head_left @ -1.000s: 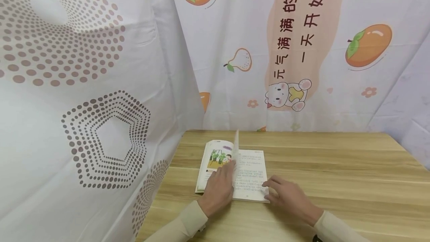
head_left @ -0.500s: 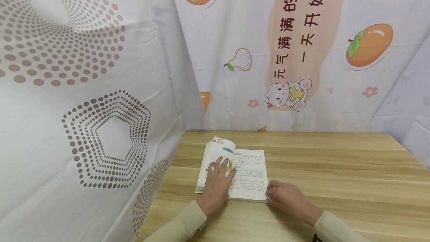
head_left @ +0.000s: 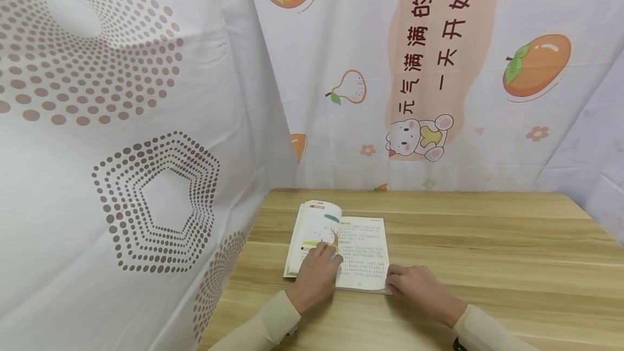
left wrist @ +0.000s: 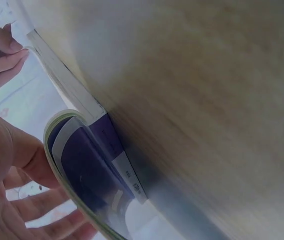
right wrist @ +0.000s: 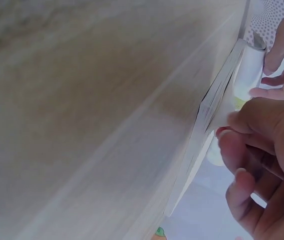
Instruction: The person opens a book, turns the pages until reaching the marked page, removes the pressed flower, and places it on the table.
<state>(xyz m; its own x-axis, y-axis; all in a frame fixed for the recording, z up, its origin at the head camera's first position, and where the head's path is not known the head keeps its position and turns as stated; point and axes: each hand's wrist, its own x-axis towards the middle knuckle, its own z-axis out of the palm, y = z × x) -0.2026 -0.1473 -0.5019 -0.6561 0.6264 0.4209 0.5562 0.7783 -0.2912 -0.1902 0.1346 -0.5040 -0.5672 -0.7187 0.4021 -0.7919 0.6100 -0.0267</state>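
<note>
An open book (head_left: pixel 362 251) lies on the wooden table, with a drawing of a tree on its left page (head_left: pixel 319 227) and lines of print on the right page. My left hand (head_left: pixel 314 279) rests on the lower part of the left page, near the fold. In the left wrist view its fingers lie spread against the pages, which curve up from the table. At the lower right corner my right hand (head_left: pixel 420 290) pinches a page between thumb and forefinger. That lifted page corner (left wrist: pixel 27 49) shows in the left wrist view. The other right fingers (right wrist: pixel 242 192) are loosely curled.
The wooden table (head_left: pixel 487 248) extends well to the right of the book. A white cloth with dotted patterns (head_left: pixel 156 199) hangs close on the left. Behind the table hangs a curtain (head_left: pixel 341 140) printed with fruit and characters.
The raised leaf was turned over to the left, so the tree picture now shows. My left hand pressed it down, then slid lower. The right hand closed on the right page's corner.
</note>
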